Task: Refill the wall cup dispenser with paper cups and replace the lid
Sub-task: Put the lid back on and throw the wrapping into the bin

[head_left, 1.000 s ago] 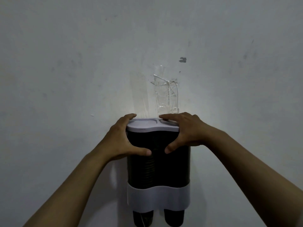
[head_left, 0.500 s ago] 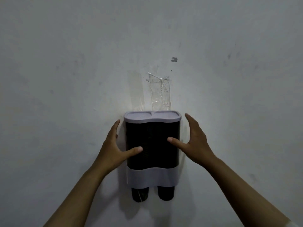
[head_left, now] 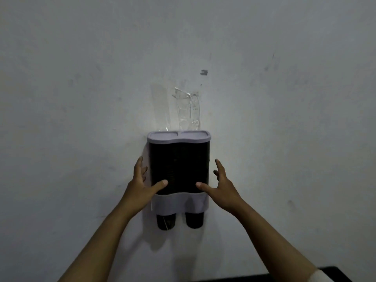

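The wall cup dispenser (head_left: 179, 165) hangs on the wall, a dark twin-tube body with a pale band at its base. Its pale lid (head_left: 178, 136) sits flat on top. Two dark paper cups (head_left: 165, 221) stick out below the band. My left hand (head_left: 142, 184) is at the dispenser's left side, fingers spread, thumb resting on the dark front. My right hand (head_left: 220, 185) mirrors it on the right, thumb on the front, fingers apart beside the body. Neither hand holds anything.
Clear tape strips (head_left: 188, 108) are stuck to the grey wall just above the lid. A small dark mark (head_left: 203, 72) is higher up. A dark edge of some surface (head_left: 284, 276) shows at the bottom right.
Both hands left the lid, slid down the dispenser's sides and opened. The view pulled back, so the dispenser looks smaller and its cups show fully.
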